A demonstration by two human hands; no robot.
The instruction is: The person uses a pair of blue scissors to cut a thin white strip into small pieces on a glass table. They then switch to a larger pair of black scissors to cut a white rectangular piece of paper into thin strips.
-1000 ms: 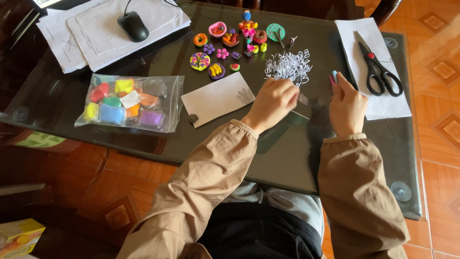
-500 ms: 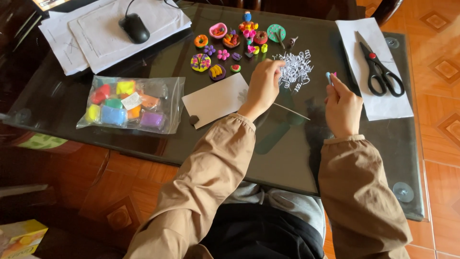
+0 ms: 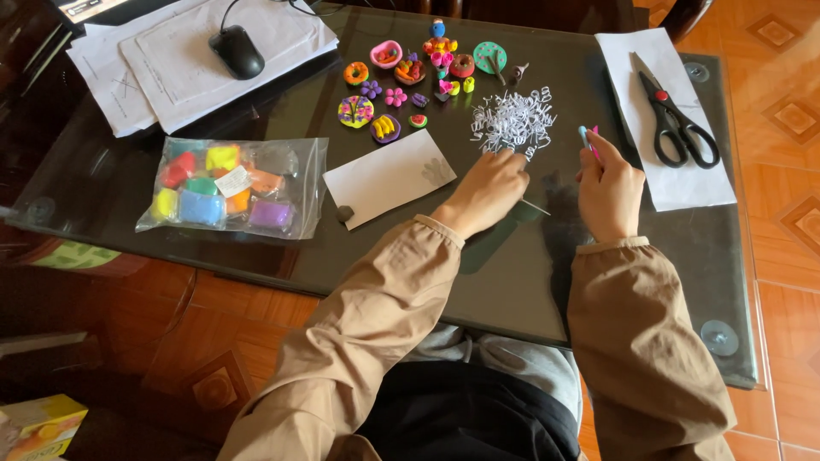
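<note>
My left hand (image 3: 489, 189) rests on the dark glass table (image 3: 282, 248), its fingers closed at the near edge of a pile of small white paper curls (image 3: 512, 121); a thin strip sticks out from under it toward the right. My right hand (image 3: 608, 183) is held up just right of the pile, pinching a thin pink and blue tool (image 3: 588, 142). A white card (image 3: 389, 177) lies left of my left hand. Several small colourful clay figures (image 3: 410, 72) sit beyond the card and pile.
A clear bag of coloured clay blocks (image 3: 226, 186) lies at the left. Black scissors (image 3: 675, 115) rest on a white sheet (image 3: 636, 77) at the right. A black mouse (image 3: 237, 51) sits on papers (image 3: 171, 60) at the far left. The floor is orange tile (image 3: 781, 239).
My left hand has moved up and forward to the edge of the paper curls. My right hand has shifted slightly, still holding the thin tool.
</note>
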